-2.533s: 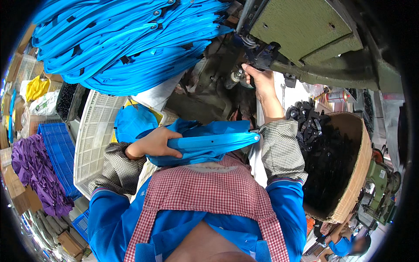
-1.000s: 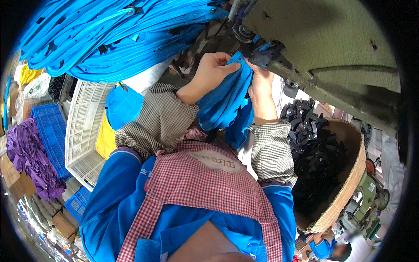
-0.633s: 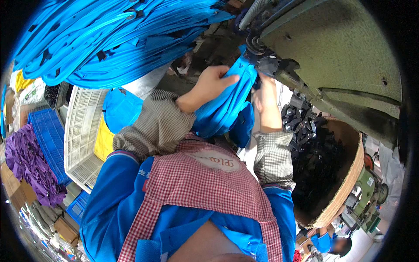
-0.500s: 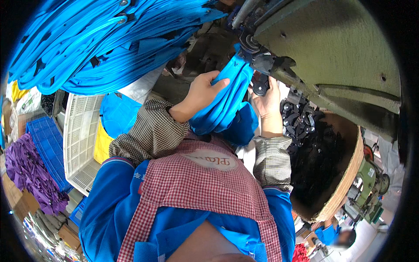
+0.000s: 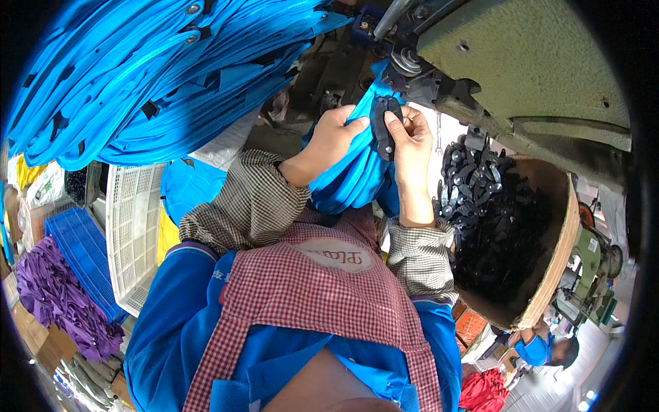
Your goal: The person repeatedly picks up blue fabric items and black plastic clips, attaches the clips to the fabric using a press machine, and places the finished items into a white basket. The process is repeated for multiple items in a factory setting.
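Note:
My left hand (image 5: 331,145) is closed on a bunched piece of bright blue fabric (image 5: 347,184), its thumb lying over the near folds. The fabric's upper end reaches up beside the metal head (image 5: 406,63) of a green machine (image 5: 528,65). In my right hand (image 5: 413,145) is a long black plastic piece (image 5: 386,127) with a round metal rivet near its lower end. Thumb and fingers pinch it from the right, in front of the fabric. Whether the piece is fastened to the fabric, I cannot tell.
A large pile of blue fabric pieces (image 5: 158,75) fills the upper left. A white plastic basket (image 5: 134,226) stands at my left, near purple fabric (image 5: 65,302). On the right, a cardboard box (image 5: 559,257) holds many black plastic pieces (image 5: 473,182). Another person (image 5: 535,350) is at lower right.
My right hand has come up and left from beside the machine head, bringing the black piece in front of the fabric. My left hand stays on the fabric, and the view has shifted slightly.

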A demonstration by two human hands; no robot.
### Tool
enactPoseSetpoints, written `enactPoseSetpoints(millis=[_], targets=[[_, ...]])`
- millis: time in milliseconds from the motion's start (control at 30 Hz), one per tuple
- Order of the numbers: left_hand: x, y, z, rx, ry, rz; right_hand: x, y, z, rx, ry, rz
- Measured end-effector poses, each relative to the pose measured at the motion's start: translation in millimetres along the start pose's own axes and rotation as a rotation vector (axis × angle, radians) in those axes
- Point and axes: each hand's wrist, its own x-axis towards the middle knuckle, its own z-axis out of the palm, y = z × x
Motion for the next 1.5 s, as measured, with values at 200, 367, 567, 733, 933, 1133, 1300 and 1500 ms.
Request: enactPoseSetpoints(millis=[200,367,567,733,933,1133,1300,1500], targets=[[0,-2,1,-0.078,0.001,-0.022,7,7,6,0.244,0.015,-0.039],[2,-1,0,-0.015,0.026,-0.008,4,14,5,0.314,0.06,0.037],[3,7,-2,-0.028,0.044,-0.083,11,16,-20,-0.095,0.092,0.074],[1,30,-3,-0.188,-0.085,-0.199,105,93,-57,-0.674,0.032,-0.354],[0,46,-8,0.078,-0.253,-0.139,130,120,-64,-0.948,-0.035,-0.417],[-52,18,-13,0.552,-0.357,-0.114,134,132,-56,-0.727,0.059,-0.504],[-87,-7,-31,0.418,-0.264,-0.014,130,133,-57,-0.989,0.031,-0.467],[-84,14,-26,0.582,-0.176,-0.165,134,128,-59,-1.14,0.013,-0.415]])
